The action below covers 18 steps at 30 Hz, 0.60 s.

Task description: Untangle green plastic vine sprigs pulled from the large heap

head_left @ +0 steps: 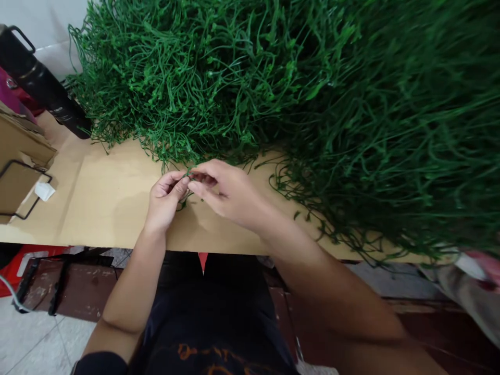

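Observation:
My left hand [166, 195] is closed, with thumb and fingertips pinched on a thin green plastic stem [189, 172]. My right hand [226, 190] meets it from the right, its thumb and index finger closed on the same small green piece. Most of that piece is hidden by my fingers; a bit of stem hangs below them. Just beyond both hands rises a big heap of green plastic stems [219, 78], with small budlike tips. Brown cardboard [109, 192] covers the table beneath my hands.
A black bottle [47, 83] stands at the far left against the heap. Nearer on the left are a cardboard box [23, 135], a black wire frame [29, 208] and a crumpled white scrap [44, 191]. Loose stems [312, 221] spread along the table's front edge on the right.

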{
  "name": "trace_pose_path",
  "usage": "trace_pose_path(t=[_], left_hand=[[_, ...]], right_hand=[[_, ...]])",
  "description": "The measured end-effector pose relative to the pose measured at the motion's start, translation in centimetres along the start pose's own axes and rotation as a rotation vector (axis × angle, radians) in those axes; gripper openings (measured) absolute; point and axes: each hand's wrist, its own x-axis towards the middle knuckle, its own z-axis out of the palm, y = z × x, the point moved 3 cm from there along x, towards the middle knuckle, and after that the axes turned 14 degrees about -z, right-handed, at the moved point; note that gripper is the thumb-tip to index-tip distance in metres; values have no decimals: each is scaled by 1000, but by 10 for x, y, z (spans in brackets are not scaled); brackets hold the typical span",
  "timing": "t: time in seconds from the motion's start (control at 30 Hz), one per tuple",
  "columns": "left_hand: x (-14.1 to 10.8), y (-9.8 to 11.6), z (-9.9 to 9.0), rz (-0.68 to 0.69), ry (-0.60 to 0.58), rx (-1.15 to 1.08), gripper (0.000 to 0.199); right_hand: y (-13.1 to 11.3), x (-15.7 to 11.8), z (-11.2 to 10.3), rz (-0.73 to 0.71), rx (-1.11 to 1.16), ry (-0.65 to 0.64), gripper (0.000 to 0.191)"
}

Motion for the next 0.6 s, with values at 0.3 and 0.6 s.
trace_pose_path(t=[0.3, 0.6], left_hand=[[-4, 5, 6, 9, -51, 51, 27], [-2, 3, 0, -2, 56, 30, 27]], right_hand=[[14, 2, 6, -66, 47, -146, 21], [-2, -3, 18, -327, 104, -141, 25]])
